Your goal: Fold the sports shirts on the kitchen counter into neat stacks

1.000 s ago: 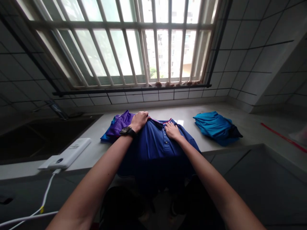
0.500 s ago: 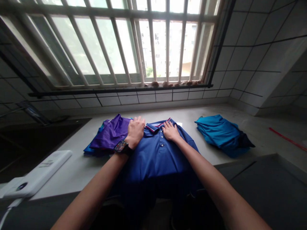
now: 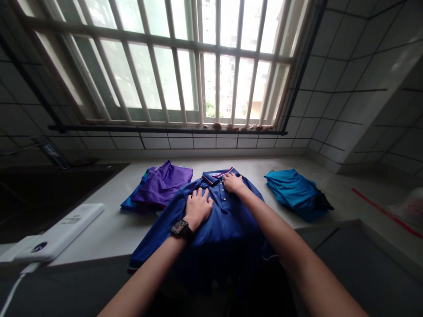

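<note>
Left hand (image 3: pixel 199 207) lower, spread on shirt (image 3: pixel 231 222), right hand (image 3: pixel 233 182) by collar (image 3: pixel 209 178)

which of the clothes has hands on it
The dark blue shirt in the middle: left hand and right hand touch it; the purple pile and bright blue pile lie untouched.

Room to pass runs along the back strip of the counter (image 3: pixel 228 159) and through the narrow gap between the shirt (image 3: pixel 228 215) and the blue clothes (image 3: pixel 295 191), while the purple clothes (image 3: pixel 161 187) crowd its other shoulder and a power bank (image 3: pixel 62 233) obstructs the front corner.
</note>
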The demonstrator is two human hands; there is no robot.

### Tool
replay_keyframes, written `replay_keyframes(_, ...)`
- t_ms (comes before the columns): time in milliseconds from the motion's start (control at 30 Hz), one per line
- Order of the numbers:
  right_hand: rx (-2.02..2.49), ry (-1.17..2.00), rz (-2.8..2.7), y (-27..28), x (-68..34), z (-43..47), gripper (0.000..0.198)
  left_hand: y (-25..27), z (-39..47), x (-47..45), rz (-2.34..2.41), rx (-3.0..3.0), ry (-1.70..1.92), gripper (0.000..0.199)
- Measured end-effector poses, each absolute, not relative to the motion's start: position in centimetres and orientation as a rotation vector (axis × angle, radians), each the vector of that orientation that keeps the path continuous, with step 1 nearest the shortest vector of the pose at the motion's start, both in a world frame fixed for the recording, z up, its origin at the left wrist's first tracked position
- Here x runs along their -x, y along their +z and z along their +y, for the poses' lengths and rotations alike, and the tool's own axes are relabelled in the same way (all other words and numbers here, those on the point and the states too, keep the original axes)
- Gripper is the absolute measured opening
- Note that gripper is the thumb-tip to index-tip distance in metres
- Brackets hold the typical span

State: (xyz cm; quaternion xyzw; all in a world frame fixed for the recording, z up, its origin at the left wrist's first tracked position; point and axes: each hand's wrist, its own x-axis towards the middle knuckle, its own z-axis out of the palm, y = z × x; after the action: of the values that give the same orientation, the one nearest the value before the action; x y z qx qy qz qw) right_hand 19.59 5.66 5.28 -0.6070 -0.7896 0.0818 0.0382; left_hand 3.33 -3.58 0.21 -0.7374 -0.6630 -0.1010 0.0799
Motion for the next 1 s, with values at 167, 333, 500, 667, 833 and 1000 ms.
replay_keyframes(167,2.162,0.183,-2.151,7.8,-26.5,0.4,0.043,0.6,-3.9,-3.6,-1.993,2.193,-0.334,0.053)
replay_keyframes(333,2.266,0.859,-2.193,8.0,-32.9,-3.3,0.044,1.0,-4.2,-3.8,-2.017,2.185,-0.339,0.052)
replay_keyframes(500,2.251,0.245,-2.205,8.4,-33.4,-3.6,0.029,1.3,-4.3,-3.8,-2.039,2.192,-0.310,0.053)
replay_keyframes(667,2.384,-0.123,-2.027,8.6,-33.1,-3.7,0.038,1.1,-4.2,-3.8,-2.066,2.175,-0.310,0.054)
replay_keyframes(833,2.374,0.050,-2.225,7.5,-33.2,-4.4,0.048,0.8,-4.0,-3.8,-2.064,2.177,-0.342,0.055)
replay_keyframes(1000,2.243,-0.402,-2.031,8.5,-35.1,-4.0,0.044,0.9,-4.1,-3.8,-2.070,2.178,-0.350,0.055)
